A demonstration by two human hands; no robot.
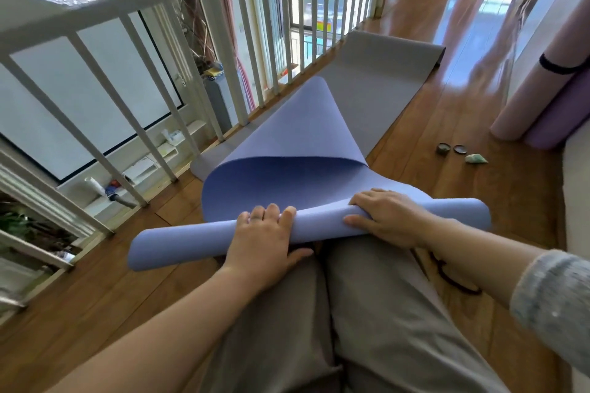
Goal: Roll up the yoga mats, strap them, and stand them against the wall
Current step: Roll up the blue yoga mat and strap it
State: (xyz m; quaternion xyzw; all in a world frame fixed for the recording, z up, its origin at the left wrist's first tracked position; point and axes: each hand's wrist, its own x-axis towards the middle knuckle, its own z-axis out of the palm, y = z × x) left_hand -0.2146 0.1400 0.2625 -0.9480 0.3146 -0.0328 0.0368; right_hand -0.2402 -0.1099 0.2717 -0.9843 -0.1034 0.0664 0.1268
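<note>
A blue yoga mat [287,150] lies partly rolled across my knees, its free end lifted and folded over towards the railing. My left hand [265,233] grips the roll left of its middle, fingers over the top and thumb underneath. My right hand [383,217] grips the roll to the right of it, with the fingers curled over the mat's edge. A grey mat [373,73] lies flat on the floor behind the blue one. Two rolled mats, pink [539,80] with a black strap [555,67] and purple [562,118], stand at the right wall. A black strap [453,277] lies on the floor by my right knee.
A white railing [198,51] runs along the left, with a drop to the room below. Two small round lids [450,149] and a crumpled wrapper [475,158] lie on the wooden floor at the right. A pale cushion edge [574,201] borders the far right.
</note>
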